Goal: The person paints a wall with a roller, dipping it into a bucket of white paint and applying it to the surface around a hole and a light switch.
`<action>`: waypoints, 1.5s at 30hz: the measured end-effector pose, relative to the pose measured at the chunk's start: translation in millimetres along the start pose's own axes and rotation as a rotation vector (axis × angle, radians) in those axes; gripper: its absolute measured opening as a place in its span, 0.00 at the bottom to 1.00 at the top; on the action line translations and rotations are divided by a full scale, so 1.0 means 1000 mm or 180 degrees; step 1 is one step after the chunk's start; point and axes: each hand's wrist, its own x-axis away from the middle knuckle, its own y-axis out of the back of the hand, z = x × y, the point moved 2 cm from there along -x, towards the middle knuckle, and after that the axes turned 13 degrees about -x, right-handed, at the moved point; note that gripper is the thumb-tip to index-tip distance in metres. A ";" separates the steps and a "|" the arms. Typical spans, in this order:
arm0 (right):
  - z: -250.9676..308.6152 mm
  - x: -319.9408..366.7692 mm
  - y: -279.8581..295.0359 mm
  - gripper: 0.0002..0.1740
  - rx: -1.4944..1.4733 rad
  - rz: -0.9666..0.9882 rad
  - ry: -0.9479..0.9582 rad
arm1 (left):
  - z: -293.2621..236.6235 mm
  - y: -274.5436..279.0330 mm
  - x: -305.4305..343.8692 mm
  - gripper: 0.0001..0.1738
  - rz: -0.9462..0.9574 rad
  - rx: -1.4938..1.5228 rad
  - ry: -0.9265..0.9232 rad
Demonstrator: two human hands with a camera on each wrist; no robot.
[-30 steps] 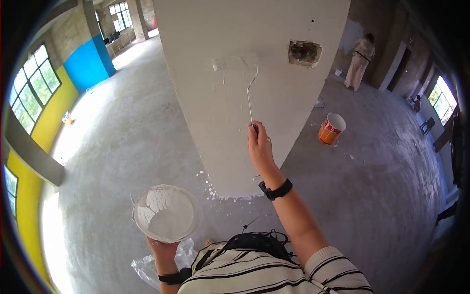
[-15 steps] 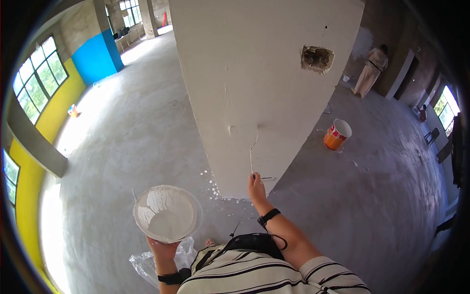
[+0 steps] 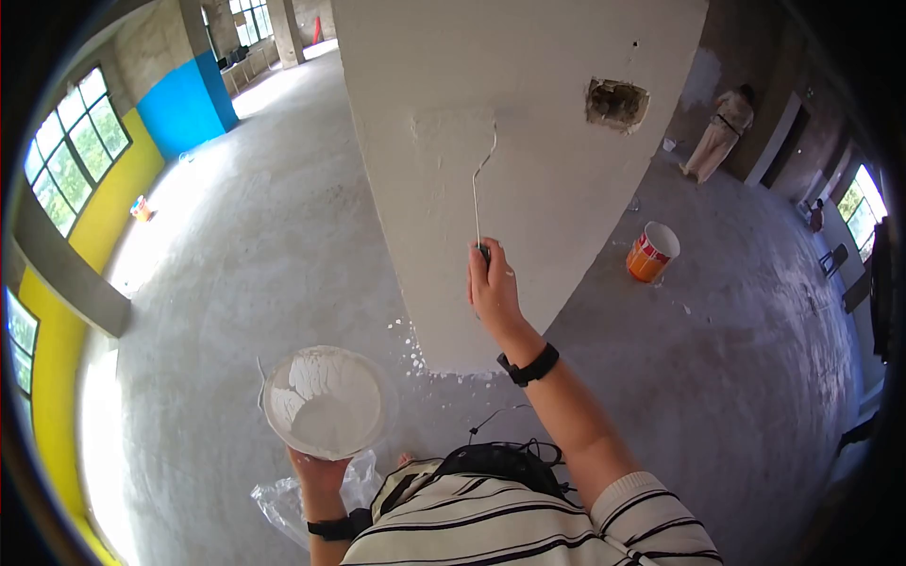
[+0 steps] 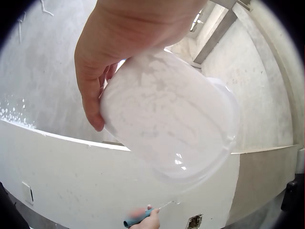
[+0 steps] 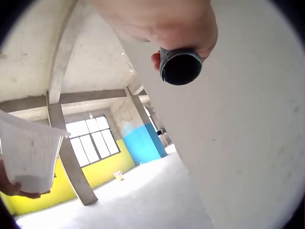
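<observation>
My right hand (image 3: pixel 494 288) grips the handle of a paint roller (image 3: pixel 477 198), its bent wire frame reaching up the white wall face (image 3: pixel 538 208). The roller's pale head lies against the wall and blends with it. In the right wrist view the hollow end of the dark handle (image 5: pixel 182 69) pokes out below the hand. Low on the left, my left hand (image 3: pixel 319 472) holds a white plastic bucket (image 3: pixel 274 406) from beneath, with whitish paint inside and streaks on its inner wall. The left wrist view shows the curled fingers (image 4: pixel 93 107) round the bucket's base.
A square hole (image 3: pixel 616 104) breaks the wall at upper right. An orange and white bucket (image 3: pixel 651 253) stands on the floor to the right, and another person (image 3: pixel 719 132) stands beyond. White spatters (image 3: pixel 411 349) and clear plastic sheeting (image 3: pixel 283 505) lie on the floor.
The roller first went down the wall with my right hand, then back up to about its former height. My left hand still holds the bucket, shifted slightly.
</observation>
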 end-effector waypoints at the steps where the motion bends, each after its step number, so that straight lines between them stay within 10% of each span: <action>1: 0.024 -0.012 -0.001 0.12 -0.0238 0.0148 -0.0377 | 0.000 0.003 -0.001 0.38 0.0036 -0.0028 -0.0015; 29: -0.238 0.155 -0.006 0.19 0.0368 0.0043 -0.1680 | 0.002 0.012 0.003 0.37 -0.0324 -0.0284 -0.0080; 38: -0.170 0.172 -0.001 0.18 -0.0799 0.0149 -0.3089 | 0.001 0.009 0.006 0.35 -0.0340 -0.0162 -0.0024; 45: -0.097 0.108 -0.007 0.17 -0.1257 0.0223 -0.1741 | 0.003 0.020 0.003 0.36 -0.0084 -0.0212 -0.0130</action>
